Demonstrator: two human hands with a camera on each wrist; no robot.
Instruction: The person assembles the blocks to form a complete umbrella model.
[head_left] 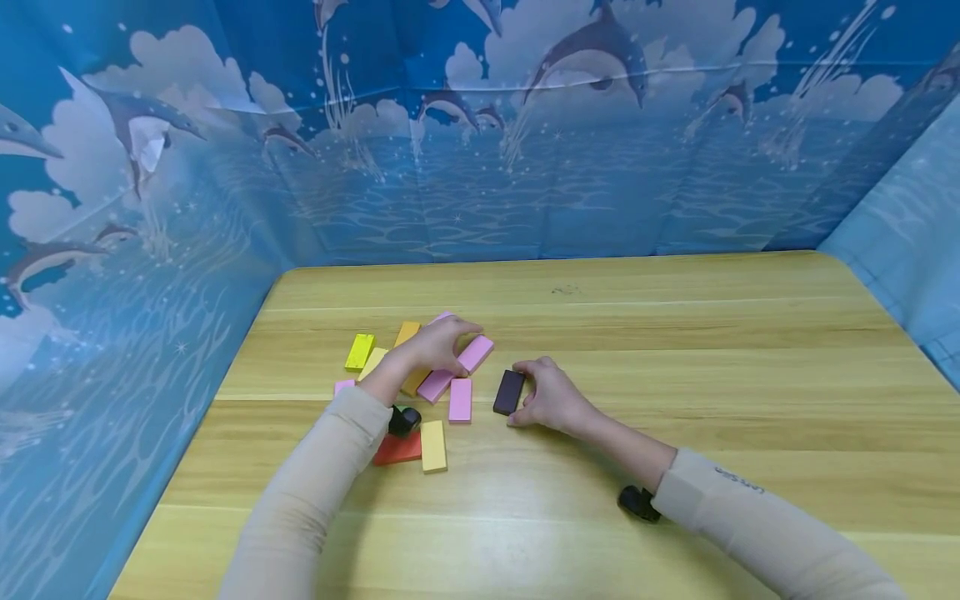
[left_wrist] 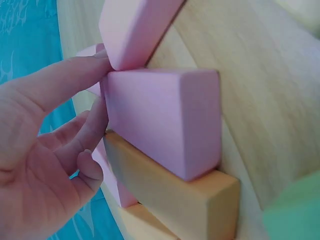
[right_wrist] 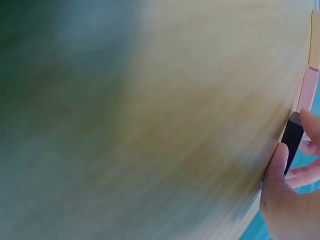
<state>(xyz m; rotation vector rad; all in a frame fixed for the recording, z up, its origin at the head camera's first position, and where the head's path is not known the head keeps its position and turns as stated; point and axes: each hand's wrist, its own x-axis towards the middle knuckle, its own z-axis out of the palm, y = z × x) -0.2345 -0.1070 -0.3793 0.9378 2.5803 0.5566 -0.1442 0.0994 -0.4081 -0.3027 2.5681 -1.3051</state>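
Note:
At the right side of a loose group of blocks, my left hand (head_left: 435, 343) has its thumb and index finger about a tilted pink block (head_left: 476, 354). In the left wrist view a digit touches that pink block (left_wrist: 132, 32) where it meets a second pink block (left_wrist: 150, 107); other fingers curl behind. My right hand (head_left: 555, 396) pinches a black block (head_left: 509, 392) lying on the table, thumb at the near end and a finger at the far end. The right wrist view shows the black block (right_wrist: 293, 137) between thumb and fingers.
On the wooden table (head_left: 675, 333) lie another pink block (head_left: 461, 401), a pale yellow block (head_left: 433, 447), a red block (head_left: 399, 448), a bright yellow block (head_left: 359, 352) and orange blocks (left_wrist: 175, 185). A blue dolphin-print curtain (head_left: 487, 192) hangs behind and beside the table.

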